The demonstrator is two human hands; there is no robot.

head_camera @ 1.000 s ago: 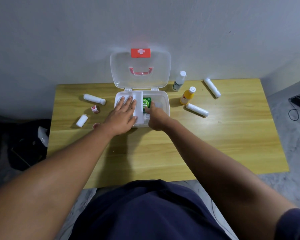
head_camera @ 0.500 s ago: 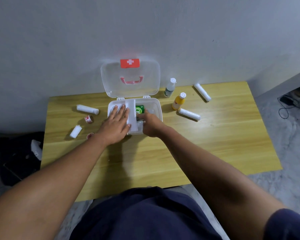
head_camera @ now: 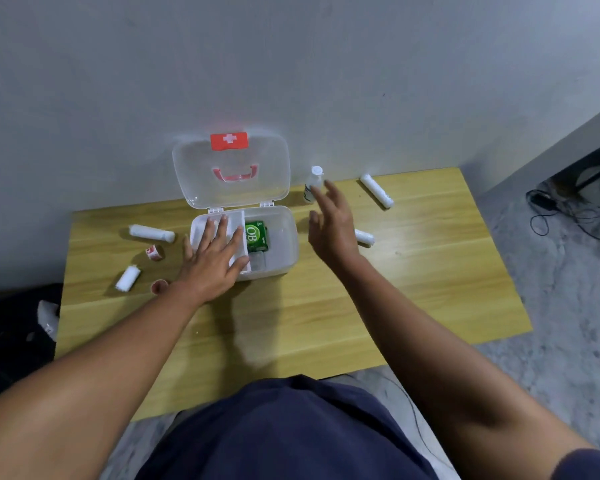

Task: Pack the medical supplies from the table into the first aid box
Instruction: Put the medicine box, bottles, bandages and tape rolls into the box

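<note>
Grey wall was seen behind a yellow wood table, with the box taken as landmark, set against the wall near the table's back edge. Its clear lid was stood open, upright against the wall, a red cross label at the top and a red handle below it. Inside the box a green pack was laid, just right of a white tray. The left hand was pressed flat on that tray, fingers spread, nothing gripped. The right hand was held in the air just right of the box, fingers loosely spread, empty. A white bottle was stood upright right of the lid, just behind the right fingertips; contact could not be told. Further right of the box a bandage roll was laid near the back edge, and another roll was partly hidden behind the right hand. Left of the box a long roll was laid, then a small red-and-white tape, a short roll and a small reddish ring close by the left wrist. Grey floor and loose cables were seen well right of the table.
</note>
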